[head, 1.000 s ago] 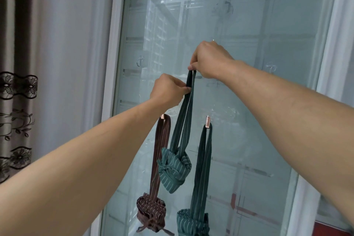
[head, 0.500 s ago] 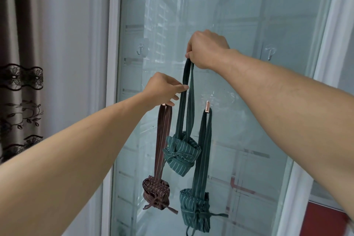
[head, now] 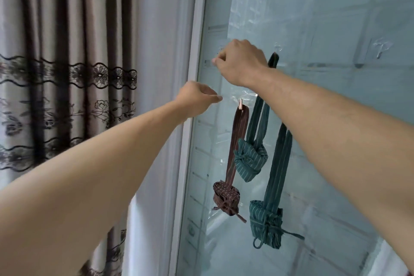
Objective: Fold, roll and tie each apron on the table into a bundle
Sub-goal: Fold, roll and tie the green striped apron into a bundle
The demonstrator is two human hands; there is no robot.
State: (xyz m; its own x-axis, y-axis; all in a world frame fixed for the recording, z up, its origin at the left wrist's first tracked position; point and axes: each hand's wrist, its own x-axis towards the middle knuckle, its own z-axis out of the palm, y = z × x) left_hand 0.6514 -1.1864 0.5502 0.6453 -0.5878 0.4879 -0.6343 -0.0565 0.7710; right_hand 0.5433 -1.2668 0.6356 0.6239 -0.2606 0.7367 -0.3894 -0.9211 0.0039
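Three rolled, tied apron bundles hang by their neck straps on the glass door (head: 313, 18). The brown striped bundle (head: 226, 199) hangs from a copper hook (head: 240, 104). The upper green striped bundle (head: 251, 160) hangs beside it, and the top of its strap (head: 273, 59) shows just behind my right wrist, near a clear hook. The lower green bundle (head: 265, 224) hangs to the right. My right hand (head: 239, 63) is curled, left of that strap top, with nothing visible in it. My left hand (head: 197, 98) is loosely curled and holds nothing, left of the copper hook.
A striped curtain with lace bands (head: 67, 74) hangs at the left, beside the white door frame (head: 190, 107). Another clear hook (head: 380, 48) sits on the glass at the upper right with nothing on it.
My right hand no longer grips the green strap and has moved left of it; the upper green bundle now hangs on its own. My left hand has drawn away to the left.
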